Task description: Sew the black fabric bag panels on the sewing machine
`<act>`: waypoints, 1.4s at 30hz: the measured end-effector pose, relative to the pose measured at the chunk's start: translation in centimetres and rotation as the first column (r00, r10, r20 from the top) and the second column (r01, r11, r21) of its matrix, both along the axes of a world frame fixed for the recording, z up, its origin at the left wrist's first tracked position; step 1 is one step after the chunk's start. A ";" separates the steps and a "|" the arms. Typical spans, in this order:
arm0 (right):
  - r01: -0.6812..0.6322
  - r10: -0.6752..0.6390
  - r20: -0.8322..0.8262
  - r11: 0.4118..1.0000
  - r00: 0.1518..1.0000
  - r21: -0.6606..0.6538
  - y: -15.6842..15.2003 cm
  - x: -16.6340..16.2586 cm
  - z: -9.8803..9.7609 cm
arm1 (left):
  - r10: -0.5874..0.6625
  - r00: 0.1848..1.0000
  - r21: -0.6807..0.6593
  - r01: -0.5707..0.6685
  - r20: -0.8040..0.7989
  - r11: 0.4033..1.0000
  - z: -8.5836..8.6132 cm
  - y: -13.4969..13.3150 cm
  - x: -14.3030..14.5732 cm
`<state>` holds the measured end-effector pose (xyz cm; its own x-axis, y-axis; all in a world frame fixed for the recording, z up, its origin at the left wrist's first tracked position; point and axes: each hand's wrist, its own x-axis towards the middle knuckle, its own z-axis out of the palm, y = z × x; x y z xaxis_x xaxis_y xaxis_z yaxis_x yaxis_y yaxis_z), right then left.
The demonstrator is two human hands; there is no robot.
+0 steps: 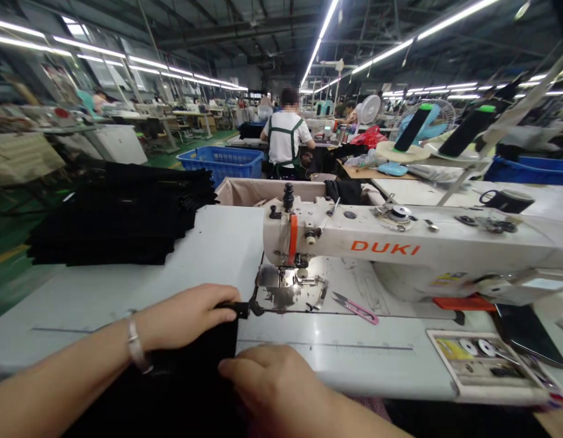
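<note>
The black fabric [196,365] lies at the near table edge, at six to seven o'clock in the view. Its lower part is cut off by the frame and much of it is covered by the forearms. One narrow corner reaches toward the needle plate [281,292] at two o'clock from it.

The left hand [190,316] rests flat on the cloth, palm down and fingers stretched forward. The right hand [272,377] sits knuckles up at the cloth's right edge with its fingers curled under, so whether it pinches the cloth cannot be seen.

The needle itself is hard to make out behind the head of the sewing machine [386,246]. One pair of pink snips [354,307] lies at three o'clock from the plate. Bare white table [217,243] stays open at eleven o'clock, up to one stack of black pieces [121,213]. At four o'clock one bobbin tray [486,362] hugs the table edge. Two black thread cones [413,128] stand at one o'clock.
</note>
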<state>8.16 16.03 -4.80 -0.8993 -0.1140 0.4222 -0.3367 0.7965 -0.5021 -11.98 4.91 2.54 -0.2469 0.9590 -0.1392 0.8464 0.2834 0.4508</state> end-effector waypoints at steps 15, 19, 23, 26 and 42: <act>0.172 -0.170 -0.037 0.920 0.985 0.351 9.8 -2.8 -3.6 | 0.021 0.951 0.275 0.068 -0.307 0.959 -10.9 9.8 0.5; 0.208 -0.196 -0.070 0.940 0.978 0.272 9.6 -2.2 -4.4 | -0.109 0.941 0.257 0.197 -0.321 0.946 -11.5 7.3 0.8; 0.211 -0.193 -0.098 0.949 0.976 0.233 9.6 -2.6 -4.5 | -0.179 0.924 0.257 0.273 -0.337 0.927 -11.9 7.3 -0.4; 0.194 -0.170 -0.120 0.954 0.978 0.230 9.7 -2.6 -4.4 | -0.186 0.917 0.277 0.293 -0.353 0.915 -12.2 7.5 -0.4; 0.165 -0.155 -0.062 0.968 0.986 0.188 9.8 -2.3 -4.1 | -0.117 0.951 0.362 0.220 -0.286 0.906 -11.7 7.9 0.4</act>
